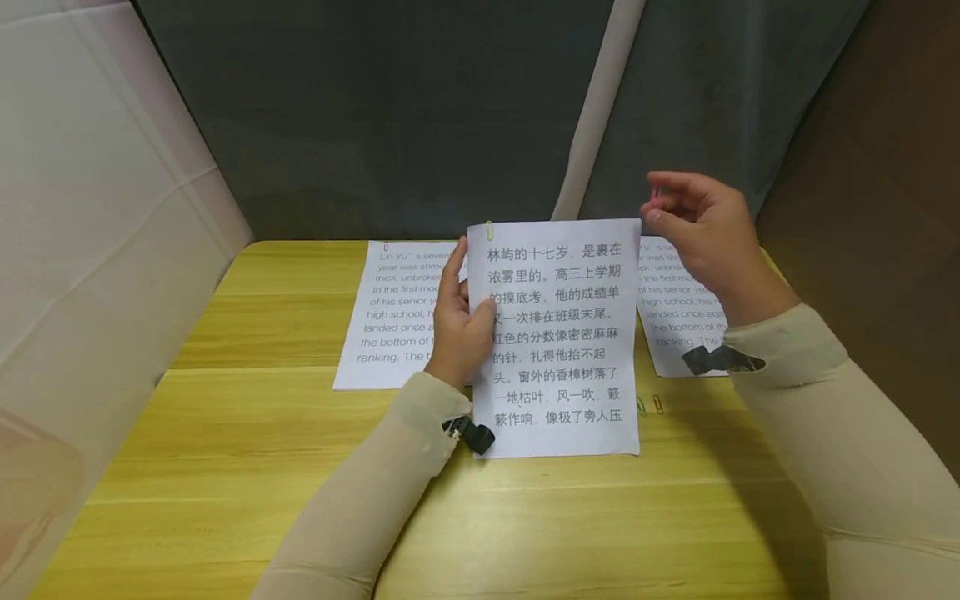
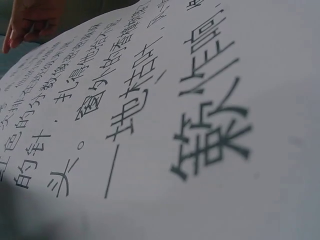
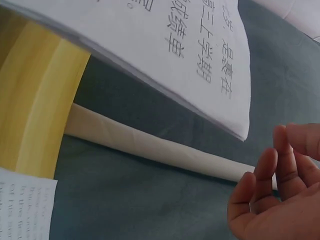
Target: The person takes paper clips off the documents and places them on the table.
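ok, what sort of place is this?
Likely a small screened-off desk setup for paper handling, not an open room: a wood-grain table, printed sheets lying on it, and a dark backdrop just behind. What lies beyond isn't visible.

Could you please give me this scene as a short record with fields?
Left grip: holds the Chinese-text page by its left edge
Right grip: pinches a small pink item, probably a clip
On page: yellow clip, top left
English text: left sheet and right sheet, partly hidden
On table: green clip and reddish clip
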Demonstrator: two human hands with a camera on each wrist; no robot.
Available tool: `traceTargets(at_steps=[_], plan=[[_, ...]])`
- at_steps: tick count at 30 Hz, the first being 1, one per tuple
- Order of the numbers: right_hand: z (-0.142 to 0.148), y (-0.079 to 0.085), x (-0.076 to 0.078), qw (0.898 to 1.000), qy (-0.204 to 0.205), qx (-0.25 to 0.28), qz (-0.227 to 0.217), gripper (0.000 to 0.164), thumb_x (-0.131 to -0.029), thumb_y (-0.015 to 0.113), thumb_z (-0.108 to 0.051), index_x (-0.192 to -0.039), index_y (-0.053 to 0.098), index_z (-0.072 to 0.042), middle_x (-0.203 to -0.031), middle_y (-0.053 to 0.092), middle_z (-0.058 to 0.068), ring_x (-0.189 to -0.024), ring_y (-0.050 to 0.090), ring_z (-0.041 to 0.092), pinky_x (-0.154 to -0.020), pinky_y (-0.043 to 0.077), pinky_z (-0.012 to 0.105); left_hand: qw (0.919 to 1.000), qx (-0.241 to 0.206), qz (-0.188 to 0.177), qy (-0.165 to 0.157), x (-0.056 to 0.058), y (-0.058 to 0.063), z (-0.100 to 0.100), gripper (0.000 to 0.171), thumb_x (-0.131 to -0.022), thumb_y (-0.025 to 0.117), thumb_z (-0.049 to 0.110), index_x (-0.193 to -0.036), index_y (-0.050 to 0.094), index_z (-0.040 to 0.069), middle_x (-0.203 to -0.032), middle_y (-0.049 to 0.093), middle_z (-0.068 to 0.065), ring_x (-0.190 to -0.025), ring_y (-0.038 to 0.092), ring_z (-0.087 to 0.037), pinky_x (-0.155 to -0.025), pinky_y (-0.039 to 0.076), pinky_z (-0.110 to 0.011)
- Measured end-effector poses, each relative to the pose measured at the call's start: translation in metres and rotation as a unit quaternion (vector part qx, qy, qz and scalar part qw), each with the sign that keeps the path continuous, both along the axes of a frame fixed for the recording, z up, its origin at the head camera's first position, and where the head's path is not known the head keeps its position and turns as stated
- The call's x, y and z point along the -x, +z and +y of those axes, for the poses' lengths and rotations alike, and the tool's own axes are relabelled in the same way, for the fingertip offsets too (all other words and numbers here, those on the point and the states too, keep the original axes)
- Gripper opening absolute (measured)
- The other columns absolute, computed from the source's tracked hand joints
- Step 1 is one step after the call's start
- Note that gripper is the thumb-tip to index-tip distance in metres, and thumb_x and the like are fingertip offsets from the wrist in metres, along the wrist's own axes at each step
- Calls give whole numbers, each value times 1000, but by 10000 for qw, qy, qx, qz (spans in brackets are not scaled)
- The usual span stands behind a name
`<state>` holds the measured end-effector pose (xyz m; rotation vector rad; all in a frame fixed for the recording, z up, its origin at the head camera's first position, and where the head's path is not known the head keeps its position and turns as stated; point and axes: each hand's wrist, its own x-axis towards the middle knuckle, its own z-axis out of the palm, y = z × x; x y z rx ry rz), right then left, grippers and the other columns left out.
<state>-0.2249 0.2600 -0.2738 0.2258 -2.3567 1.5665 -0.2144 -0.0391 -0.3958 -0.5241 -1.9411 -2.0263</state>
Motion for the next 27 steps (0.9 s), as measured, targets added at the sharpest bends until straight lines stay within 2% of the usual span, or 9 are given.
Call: traceTargets(at_steps=[8,14,19,23,27], plan=[[24,-11,-17,9984,184,-357,-400,47,-102,70,-15,-148,63,-15,-112,69,-1,-102,65,17,-86,55,10,10000,69,-42,-15,1,-1,0,92,-96,47,-8,-163,26,51,-124,72,-11,-87,76,-21,-66,62,-29],[40,-24,-31,9938,89,-816,-754,46,-103,69,-20,-149,62,-18,-113,68,-1,-104,65,15,-86,55,9,9999,95,-48,7,1,-1,-1,92,-96,47,-8,-163,26,51,-125,71,-11,-88,76,-21,-68,63,-29],[51,-37,-41,9898,254,-1211,-711,41,-103,68,-13,-144,64,-9,-105,68,-8,-98,66,10,-82,56,11,10000,46,-63,-17,1,-1,-1,92,-96,47,-8,-163,26,51,-125,71,-10,-89,76,-22,-68,63,-29],[60,-50,-50,9845,346,-1533,-774,40,-103,68,-13,-143,65,-8,-105,69,-6,-96,65,5,-81,55,10,10000,18,-60,-33,0,0,0,92,-96,47,-8,-162,27,53,-124,72,-10,-89,76,-22,-67,62,-28],[68,-61,-57,9797,390,-1735,-929,39,-103,68,-14,-142,66,-9,-109,71,3,-97,65,6,-80,55,12,9999,-26,-80,-66,0,0,1,91,-96,47,-7,-162,27,52,-124,72,-10,-89,76,-22,-67,62,-28]])
